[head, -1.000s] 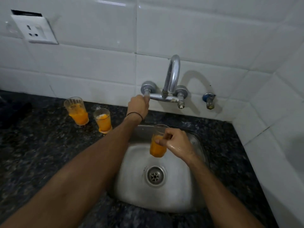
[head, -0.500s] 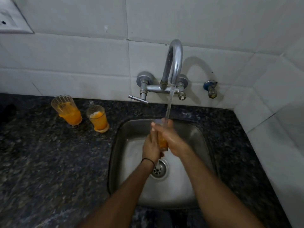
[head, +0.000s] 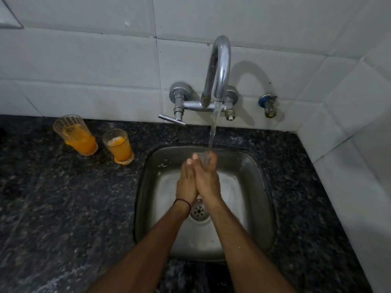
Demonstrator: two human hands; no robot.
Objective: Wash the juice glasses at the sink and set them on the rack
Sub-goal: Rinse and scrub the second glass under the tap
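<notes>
A: What has just changed at the square steel sink (head: 262, 166)?

B: A second ago the left hand (head: 186, 182) was on the chrome lever tap (head: 219, 66). Now water runs, and that hand has joined the right hand (head: 206, 178) under the stream. The orange in the clear juice glass (head: 202, 157) is gone from view.

A: Where is the glass?

B: Over the back of the sink basin, pressed between both palms. Only its rim shows at the fingertips. Both hands are closed around it.

A: So rinsing has begun?

B: I judge so. It is the first of 3.

A: What else is nearby?

B: 2 clear ribbed glasses stand on the dark speckled stone counter (head: 63, 208), near its back edge, left of the sink: a taller one half full of orange juice (head: 75, 135) and a shorter one with orange juice (head: 118, 145). No rack is in view. Nothing blocks the basin.
</notes>
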